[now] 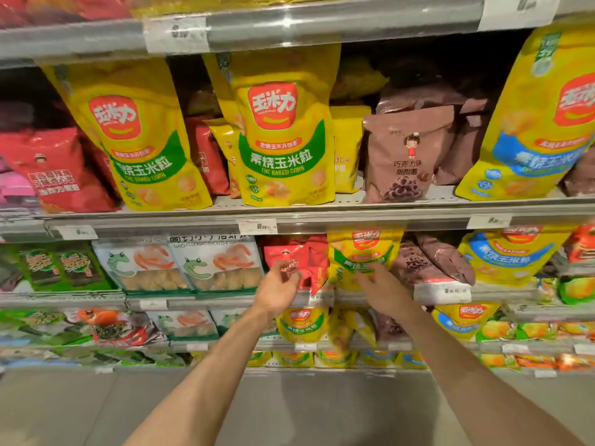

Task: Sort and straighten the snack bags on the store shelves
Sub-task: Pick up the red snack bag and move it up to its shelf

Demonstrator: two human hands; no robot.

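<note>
Left hand [279, 286] pinches the crumpled red foil snack bag [297, 262]; right hand [380, 284], fingers spread, presses the yellow-green corn pouch [362, 252]: stand both upright, faces forward.

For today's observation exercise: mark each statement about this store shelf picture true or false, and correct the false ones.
1. The left hand grips a red snack bag. True.
2. The right hand holds a brown bag. False: its fingers rest on a yellow bag with a green band.
3. A brown bag with a cartoon girl stands on the shelf above the hands. True.
4. Both hands reach to the top shelf. False: they work at a lower shelf, under the large yellow corn bags.
</note>
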